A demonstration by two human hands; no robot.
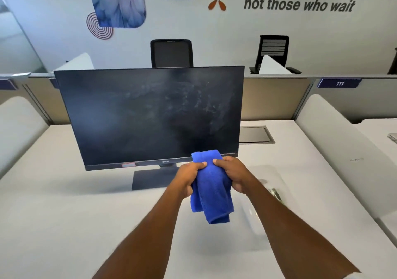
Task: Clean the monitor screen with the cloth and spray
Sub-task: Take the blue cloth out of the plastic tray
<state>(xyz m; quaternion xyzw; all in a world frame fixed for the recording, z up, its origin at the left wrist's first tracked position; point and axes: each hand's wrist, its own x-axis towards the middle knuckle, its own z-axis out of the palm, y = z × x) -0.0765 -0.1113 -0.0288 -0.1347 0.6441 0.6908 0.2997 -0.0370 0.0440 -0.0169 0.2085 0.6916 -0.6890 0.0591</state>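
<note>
A black monitor (139, 117) stands on a white desk (64, 214), its dark screen smeared with pale streaks on the upper right. In front of its lower right corner I hold a folded blue cloth (211, 192) in both hands. My left hand (189, 175) grips the cloth's left side and my right hand (232, 174) grips its right side. The cloth's lower end hangs free above the desk. A clear object with a metallic part (274, 192), blurred, lies on the desk right of my right forearm; I cannot tell whether it is the spray.
The monitor's flat base (150, 179) sits just left of my hands. A grey cable hatch (255, 134) is set in the desk behind the monitor on the right. White curved dividers (335, 150) flank the desk. Two black chairs (171, 53) stand beyond the partition.
</note>
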